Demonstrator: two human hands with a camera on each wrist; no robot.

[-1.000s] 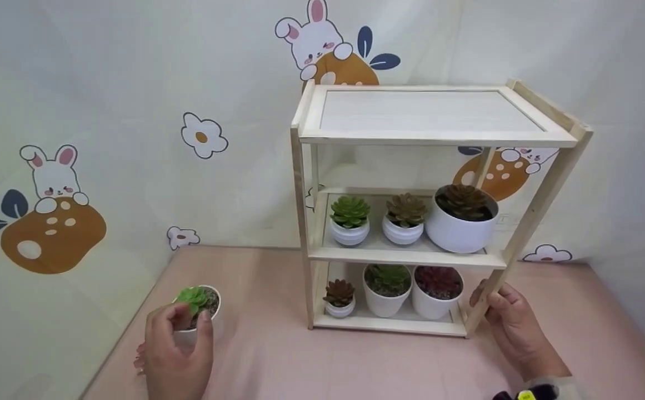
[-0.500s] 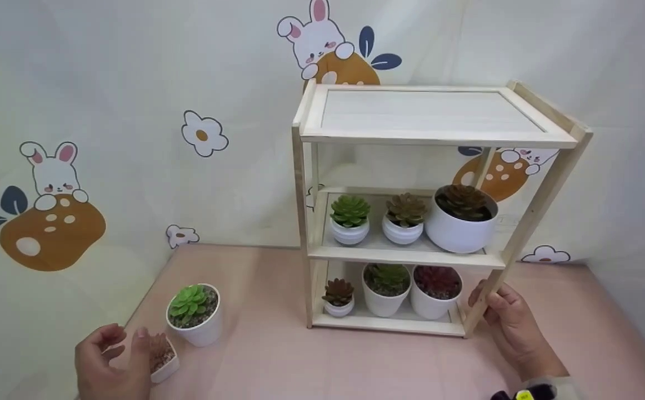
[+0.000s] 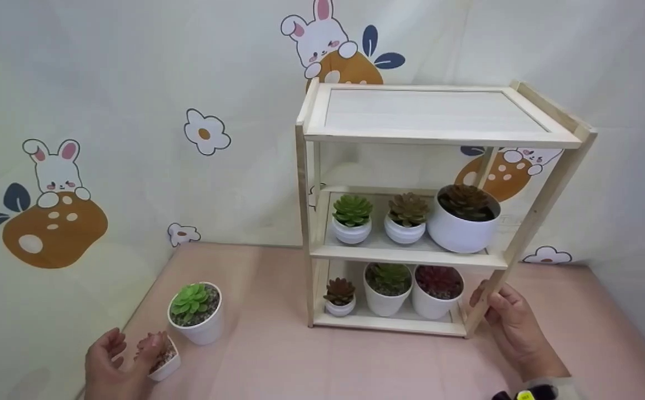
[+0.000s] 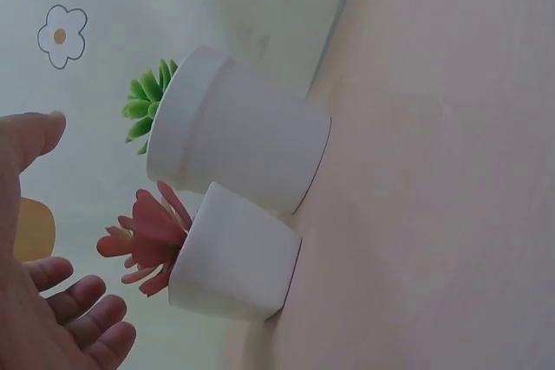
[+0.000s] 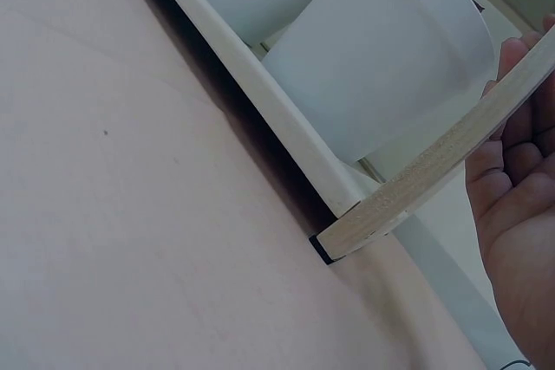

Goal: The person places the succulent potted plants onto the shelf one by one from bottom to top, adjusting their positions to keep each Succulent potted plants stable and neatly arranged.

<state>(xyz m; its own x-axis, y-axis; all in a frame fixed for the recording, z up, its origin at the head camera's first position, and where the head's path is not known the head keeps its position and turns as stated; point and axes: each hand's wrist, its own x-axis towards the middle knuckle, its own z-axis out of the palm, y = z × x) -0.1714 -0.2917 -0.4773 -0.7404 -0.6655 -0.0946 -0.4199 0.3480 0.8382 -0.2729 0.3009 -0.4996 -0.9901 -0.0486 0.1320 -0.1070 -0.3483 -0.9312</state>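
Note:
My left hand [image 3: 116, 358], thumb and fingers spread apart, hovers over a pink succulent [image 4: 147, 244] in a small angular white pot [image 4: 238, 257]. The fingers hold nothing. Just behind that pot stands a green succulent [image 3: 190, 300] in a taller round white pot [image 4: 234, 127]. My right hand [image 3: 514, 328] grips the lower front right leg [image 5: 434, 171] of a wooden shelf rack [image 3: 405, 255], with fingers behind it and thumb in front. On its middle tier sit a green succulent [image 3: 352, 210], a brown one [image 3: 408, 210] and a large white pot [image 3: 463, 229].
The rack's bottom tier bears a small brown succulent [image 3: 340, 291], a green one [image 3: 389, 278] and a dark red one [image 3: 439, 282] in white pots. A pink cloth [image 3: 278, 361] covers the table. Behind hangs a printed backdrop [image 3: 133, 83] with rabbits and flowers.
My left hand has left the green succulent's pot and moved left and nearer, over the pink succulent. My right hand stays at the rack's leg.

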